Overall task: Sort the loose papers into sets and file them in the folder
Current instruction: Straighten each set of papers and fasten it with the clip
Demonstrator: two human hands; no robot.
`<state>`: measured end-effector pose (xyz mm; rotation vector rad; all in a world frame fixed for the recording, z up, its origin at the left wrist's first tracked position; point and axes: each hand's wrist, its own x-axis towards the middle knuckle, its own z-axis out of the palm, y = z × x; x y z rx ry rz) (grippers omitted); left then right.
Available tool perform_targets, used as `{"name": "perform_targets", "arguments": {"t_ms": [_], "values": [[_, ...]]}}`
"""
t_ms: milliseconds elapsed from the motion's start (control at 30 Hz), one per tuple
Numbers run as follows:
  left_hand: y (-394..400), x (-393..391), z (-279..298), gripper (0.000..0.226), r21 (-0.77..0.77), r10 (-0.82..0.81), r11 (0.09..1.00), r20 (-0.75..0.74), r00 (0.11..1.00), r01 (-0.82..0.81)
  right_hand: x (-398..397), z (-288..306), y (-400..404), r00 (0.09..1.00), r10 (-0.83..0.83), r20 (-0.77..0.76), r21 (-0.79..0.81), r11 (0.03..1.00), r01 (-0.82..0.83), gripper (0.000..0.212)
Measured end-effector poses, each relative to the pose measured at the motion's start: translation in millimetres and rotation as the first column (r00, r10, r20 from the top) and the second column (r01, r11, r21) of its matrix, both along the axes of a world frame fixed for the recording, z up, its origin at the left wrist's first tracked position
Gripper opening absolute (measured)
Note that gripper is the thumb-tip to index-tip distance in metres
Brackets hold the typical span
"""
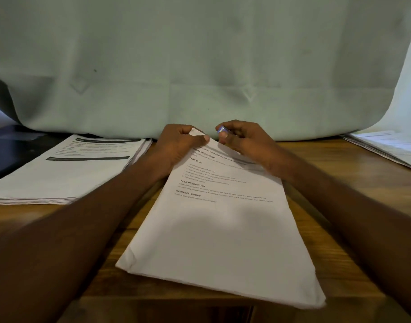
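My left hand [176,141] pinches the far corner of the paper set [221,220]; my right hand [244,138] pinches a small blue clip [221,129] just beside it. The set lies lengthwise away from me on the table [339,241], between other paper stacks [67,169].

Both bare forearms reach forward over the paper set [221,229], converging at its far end. The left hand [176,145] pinches that set's far left corner between thumb and curled fingers. The right hand [244,141], just beside it, pinches a small blue clip [221,130] in its fingertips.
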<state>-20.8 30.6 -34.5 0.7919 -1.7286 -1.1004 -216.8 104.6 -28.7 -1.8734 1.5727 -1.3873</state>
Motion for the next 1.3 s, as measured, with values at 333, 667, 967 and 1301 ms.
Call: {"name": "perform_targets", "arguments": {"t_ms": [333,667,967,1301], "values": [[-3,15,8,0.032,0.312,0.182,0.942,-0.161,0.970,-0.125,-51,0,15,0.671,-0.584,-0.456,-0.017,0.760,0.650,0.022],[2,21,15,0.027,0.417,0.227,0.904,-0.280,0.933,-0.094,-56,-2,20,0.584,-0.519,-0.624,0.124,0.672,0.730,0.021],[-11,31,17,0.034,0.453,0.269,0.891,-0.478,0.836,-0.028,-22,28,15,0.912,-0.297,0.283,0.350,0.917,0.190,0.059],[-23,48,22,0.021,0.439,0.126,0.877,-0.605,0.786,0.197,-23,13,17,0.917,-0.006,0.400,0.346,0.927,-0.145,0.036]]}}
